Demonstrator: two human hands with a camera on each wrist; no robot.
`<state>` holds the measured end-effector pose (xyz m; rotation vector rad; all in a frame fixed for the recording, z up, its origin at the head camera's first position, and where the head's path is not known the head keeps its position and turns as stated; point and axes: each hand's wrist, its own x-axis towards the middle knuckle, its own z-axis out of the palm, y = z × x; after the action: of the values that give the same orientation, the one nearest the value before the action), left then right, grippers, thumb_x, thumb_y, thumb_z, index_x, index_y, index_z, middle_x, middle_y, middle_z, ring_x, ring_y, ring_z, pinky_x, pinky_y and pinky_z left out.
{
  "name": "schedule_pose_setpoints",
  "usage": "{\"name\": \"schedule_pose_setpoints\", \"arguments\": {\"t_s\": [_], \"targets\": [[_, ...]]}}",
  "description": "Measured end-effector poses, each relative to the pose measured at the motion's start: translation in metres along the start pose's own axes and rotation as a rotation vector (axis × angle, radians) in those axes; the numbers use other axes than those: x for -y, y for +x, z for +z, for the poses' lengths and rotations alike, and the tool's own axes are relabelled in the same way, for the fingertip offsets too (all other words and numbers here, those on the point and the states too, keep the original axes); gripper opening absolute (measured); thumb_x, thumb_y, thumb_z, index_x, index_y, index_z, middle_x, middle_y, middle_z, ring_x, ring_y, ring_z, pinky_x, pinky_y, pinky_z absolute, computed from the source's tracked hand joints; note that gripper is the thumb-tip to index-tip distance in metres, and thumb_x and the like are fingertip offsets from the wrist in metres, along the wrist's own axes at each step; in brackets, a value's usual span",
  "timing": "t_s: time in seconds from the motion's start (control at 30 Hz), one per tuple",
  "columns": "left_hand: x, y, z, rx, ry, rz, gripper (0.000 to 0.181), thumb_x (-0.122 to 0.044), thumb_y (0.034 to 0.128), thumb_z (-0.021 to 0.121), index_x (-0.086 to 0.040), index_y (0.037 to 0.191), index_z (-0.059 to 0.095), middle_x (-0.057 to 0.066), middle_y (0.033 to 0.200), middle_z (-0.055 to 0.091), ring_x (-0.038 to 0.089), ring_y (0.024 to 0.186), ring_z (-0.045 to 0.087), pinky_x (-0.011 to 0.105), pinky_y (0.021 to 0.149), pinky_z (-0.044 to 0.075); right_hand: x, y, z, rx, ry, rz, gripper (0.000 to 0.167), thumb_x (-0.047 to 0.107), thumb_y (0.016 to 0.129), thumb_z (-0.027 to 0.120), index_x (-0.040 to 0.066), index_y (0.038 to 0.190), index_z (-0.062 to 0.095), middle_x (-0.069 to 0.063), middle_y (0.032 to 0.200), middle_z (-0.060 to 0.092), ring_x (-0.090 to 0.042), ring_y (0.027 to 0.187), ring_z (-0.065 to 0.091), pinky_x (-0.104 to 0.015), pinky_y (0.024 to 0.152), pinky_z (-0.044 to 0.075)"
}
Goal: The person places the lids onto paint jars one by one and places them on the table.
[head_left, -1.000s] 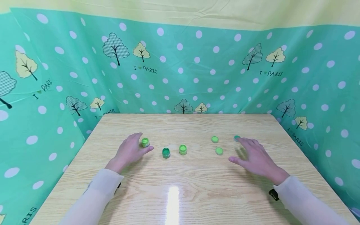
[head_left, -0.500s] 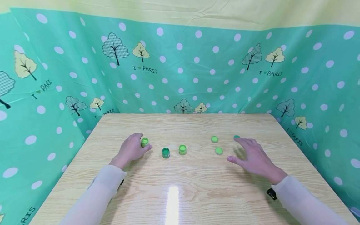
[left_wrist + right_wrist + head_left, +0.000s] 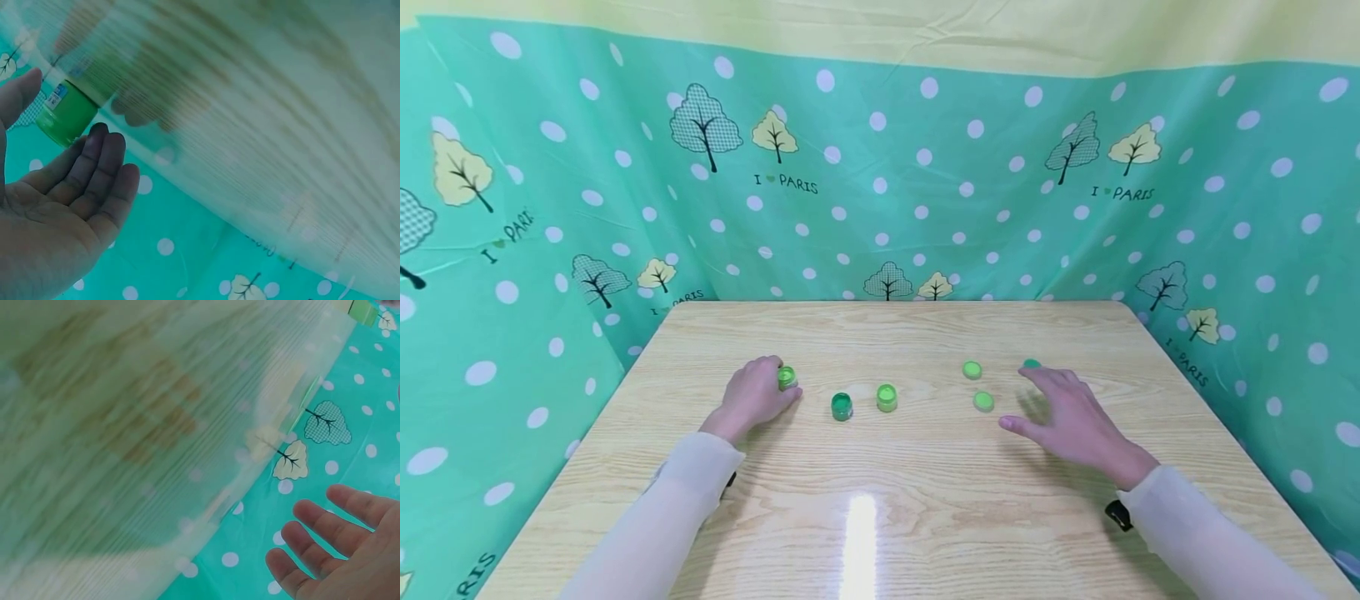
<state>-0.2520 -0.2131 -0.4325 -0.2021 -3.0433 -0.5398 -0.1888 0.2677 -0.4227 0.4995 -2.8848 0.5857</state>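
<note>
Left hand [image 3: 749,395] has neared a green-filled jar [image 3: 787,378], fingers [image 3: 106,162] parted (right hand [image 3: 1078,421]: spread).

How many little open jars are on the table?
3. A lime green jar is right by the left hand, a dark green jar is in the middle, and a light green jar is furthest right. I see no others.
</note>
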Motion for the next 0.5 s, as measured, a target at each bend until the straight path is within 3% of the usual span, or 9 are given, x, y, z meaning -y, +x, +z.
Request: {"name": "schedule_pose_setpoints", "arguments": {"t_s": [0.23,0.5], "targets": [[-0.0023,0.0019,-0.0003,0.009,0.013,0.001,0.045,-0.026,0.0919,0.075,0.01,0.117,0.062,0.013,0.09,0.062,0.026,0.077,0.057,0.043,0.071,0.049,0.0011,0.0018,0.0008,0.007,-0.001,0.003,0.095,0.071,0.086,0.066,0.004,0.151,0.045,-0.023,0.154,0.043,-0.046,0.14,0.037,-0.069,0.108,0.029],[-0.0039,0.002,0.0001,0.03,0.006,-0.043,0.037,-0.024,0.0947,0.072,0.008,0.111,0.063,0.01,0.084,0.058,0.024,0.073,0.052,0.037,0.065,0.045,0.0038,0.0049,0.0027,0.025,-0.006,0.011,0.098,0.075,0.085,0.063,0.005,0.152,0.045,-0.024,0.156,0.041,-0.047,0.141,0.035,-0.068,0.109,0.029]]}}
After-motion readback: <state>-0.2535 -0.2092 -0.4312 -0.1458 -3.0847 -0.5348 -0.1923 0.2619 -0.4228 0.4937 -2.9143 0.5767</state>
